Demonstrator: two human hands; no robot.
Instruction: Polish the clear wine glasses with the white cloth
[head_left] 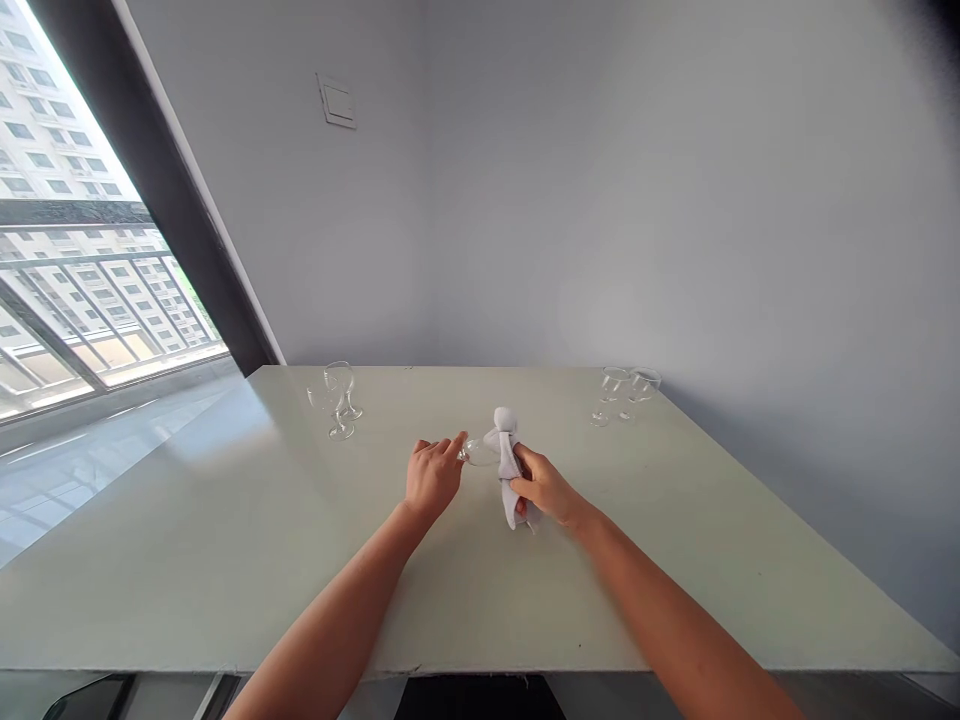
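In the head view, the glass (480, 453) lies on its side between the two hands, its long axis running roughly crosswise: the foot end sits at the fingers of the left hand (435, 478), and the bowl points toward the right hand (546, 488), meeting the white cloth (508, 455) there. The left hand is nearer the foot, the right nearer the mouth, which the cloth hides. The left hand is partly closed, thumb and fingers gripping the foot end, though its exact hold is hidden; the right is closed around the cloth, thumb on the near face. The glass is clear and thin-looking, with a rounded bowl; the cloth is soft and matt, bunched into a rounded knob beyond the right hand and hanging in loose folds nearer the body. Beneath both hands spreads a pale, smooth, faintly glossy table (300, 560). Beyond the left hand, to its left, are clear stemmed glasses (341, 430); beyond the right hand, to its right, stand more stemmed glasses (615, 375).
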